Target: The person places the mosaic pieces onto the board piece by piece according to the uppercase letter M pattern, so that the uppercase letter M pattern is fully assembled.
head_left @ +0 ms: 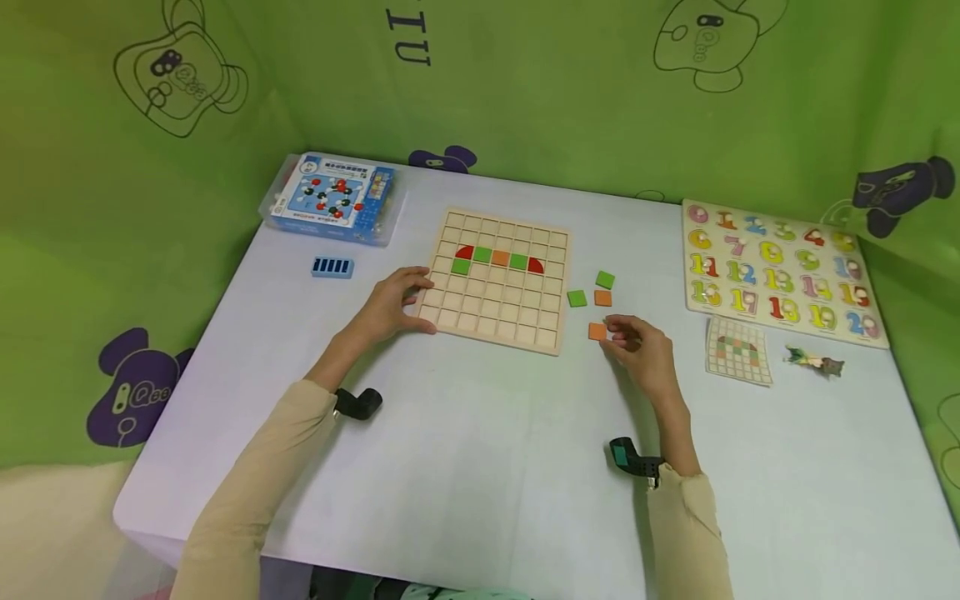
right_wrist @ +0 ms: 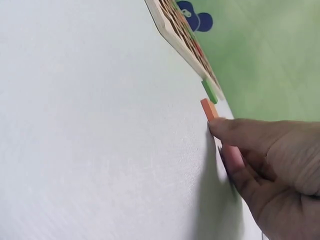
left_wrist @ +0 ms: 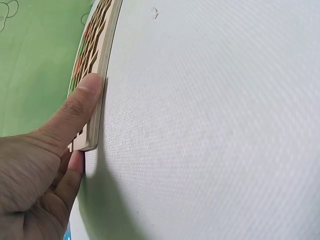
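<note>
A wooden grid board (head_left: 495, 321) lies on the table, with red quarter-round pieces (head_left: 536, 265) and green and orange squares set in its upper cells. My left hand (head_left: 392, 302) grips the board's near left corner. In the left wrist view the thumb (left_wrist: 90, 82) lies along the near edge and the other fingers are round the side. To the right of the board, my right hand (head_left: 641, 348) pinches an orange square tile (head_left: 597, 332) at its right side, low over the table. Beyond that tile lie two green tiles (head_left: 576, 298) and another orange tile (head_left: 603, 297).
A printed pattern card (head_left: 738, 351) and a small figure-like item (head_left: 813, 362) lie at the right, below a number puzzle board (head_left: 780, 275). At the back left are a boxed molecule set (head_left: 330, 198) and a small blue slotted block (head_left: 332, 267). Green curtains (head_left: 525, 100) enclose the table.
</note>
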Tool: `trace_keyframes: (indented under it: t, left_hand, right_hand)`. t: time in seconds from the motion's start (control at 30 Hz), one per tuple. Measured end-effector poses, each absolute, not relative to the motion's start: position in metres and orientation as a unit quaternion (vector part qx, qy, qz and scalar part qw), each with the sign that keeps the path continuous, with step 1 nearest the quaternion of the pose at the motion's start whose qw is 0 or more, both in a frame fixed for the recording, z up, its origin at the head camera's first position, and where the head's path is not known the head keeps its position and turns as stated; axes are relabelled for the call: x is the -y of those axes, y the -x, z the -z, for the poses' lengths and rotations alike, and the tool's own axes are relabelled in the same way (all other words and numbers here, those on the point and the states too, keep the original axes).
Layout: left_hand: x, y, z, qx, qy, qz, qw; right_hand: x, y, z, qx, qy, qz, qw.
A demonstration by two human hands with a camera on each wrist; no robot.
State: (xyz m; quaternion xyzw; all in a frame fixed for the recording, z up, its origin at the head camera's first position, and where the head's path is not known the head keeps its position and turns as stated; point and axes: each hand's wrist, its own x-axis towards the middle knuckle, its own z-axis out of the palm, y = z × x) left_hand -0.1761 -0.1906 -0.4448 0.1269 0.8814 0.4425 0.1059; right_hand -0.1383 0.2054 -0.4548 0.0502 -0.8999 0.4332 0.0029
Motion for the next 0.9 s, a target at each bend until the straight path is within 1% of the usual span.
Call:
trace_keyframes:
  t: [0.2, 0.33, 0.47, 0.7, 0.9]
  left_hand:
    - [0.192, 0.177, 0.444, -0.881, -0.126, -0.444, 0.102]
    - [0.192, 0.177, 0.445, -0.877, -0.135, -0.450, 0.103]
    - [0.192, 0.176, 0.445, -0.880, -0.133, -0.445, 0.102]
    - [0.192, 0.177, 0.444, -0.881, -0.131, -0.443, 0.103]
    - [0.191, 0.176, 0.443, -0.881, -0.130, -0.444, 0.103]
  right_hand:
    - [-0.209, 0.144, 0.452, 0.914, -0.094, -0.395, -0.019]
    - [-0.210, 0.145, 0.449, 0.911, -0.078, -0.404, -0.032]
    - [-0.206, 0.146, 0.448, 0.888, -0.065, -0.455, -0.032]
    - [-0.178, 0.155, 0.444, 0.789, -0.013, -0.613, -0.034]
    - [-0.143, 0.165, 0.442, 0.771, -0.006, -0.634, -0.058]
